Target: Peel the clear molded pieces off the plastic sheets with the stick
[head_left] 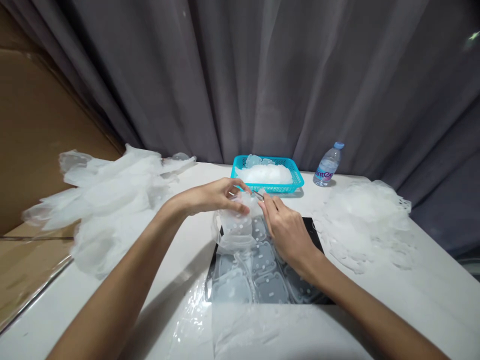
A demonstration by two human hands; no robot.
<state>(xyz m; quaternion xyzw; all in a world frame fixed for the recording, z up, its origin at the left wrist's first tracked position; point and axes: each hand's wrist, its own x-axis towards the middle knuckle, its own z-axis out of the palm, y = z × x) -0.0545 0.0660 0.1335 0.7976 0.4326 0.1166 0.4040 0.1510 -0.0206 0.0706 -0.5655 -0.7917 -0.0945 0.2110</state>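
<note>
A clear plastic sheet [258,270] of moulded translucent pieces lies over a black mat [318,240] in front of me. My left hand [215,196] is closed on the lifted far edge of the sheet, fingers curled over a translucent piece [236,222]. My right hand [287,230] pinches thin metal tweezers [258,195], whose tip meets the sheet right beside my left fingers.
A turquoise basket [298,177] holding white translucent pieces stands at the back of the white table [431,300]. A small water bottle [327,166] is to its right. Piles of clear plastic scrap lie at left [112,200] and right [365,215]. Grey curtain behind, cardboard at left.
</note>
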